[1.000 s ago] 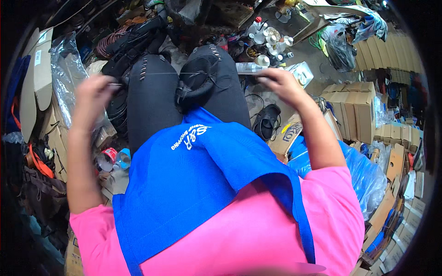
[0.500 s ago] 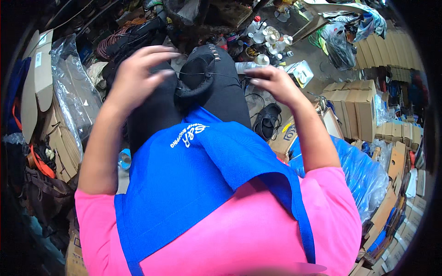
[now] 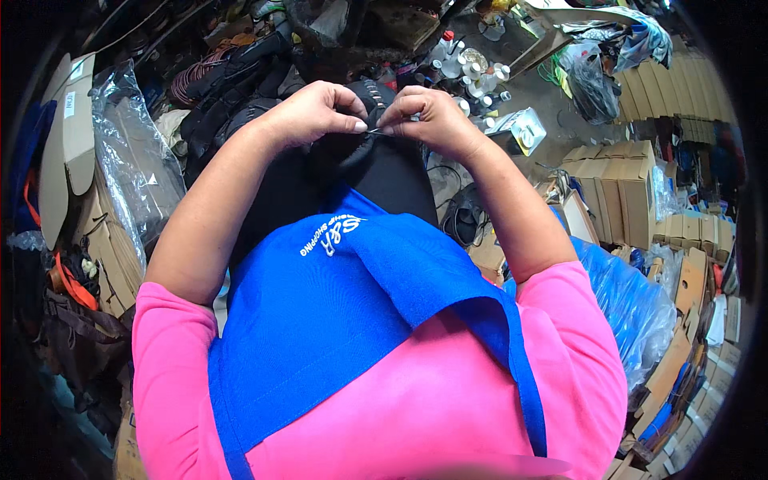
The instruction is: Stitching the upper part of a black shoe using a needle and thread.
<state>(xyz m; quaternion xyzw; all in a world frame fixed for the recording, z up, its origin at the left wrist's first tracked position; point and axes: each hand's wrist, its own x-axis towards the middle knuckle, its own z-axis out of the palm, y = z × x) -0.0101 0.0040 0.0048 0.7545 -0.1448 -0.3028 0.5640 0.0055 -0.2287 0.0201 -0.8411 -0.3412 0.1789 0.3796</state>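
Observation:
A black item that looks like a shoe, with a row of pale stitches along its upper edge, rests on my lap over black trousers. My hands partly cover it. Close above it my left hand pinches a thin thread between thumb and forefinger. From the other side my right hand pinches the thread too, its fingers curled and almost touching the left fingertips. Whether a needle is also held is too small to tell. A blue apron covers my front.
Several white bottles stand on the floor ahead. To the right are cardboard boxes and a blue plastic-wrapped bundle. Clear plastic sheeting and flat cardboard lie at left. A dark shoe-like object lies beside my right knee.
My hands were wide apart with a dark thread stretched between them across the black shoe. They have come together above it, fingertips meeting at the thread.

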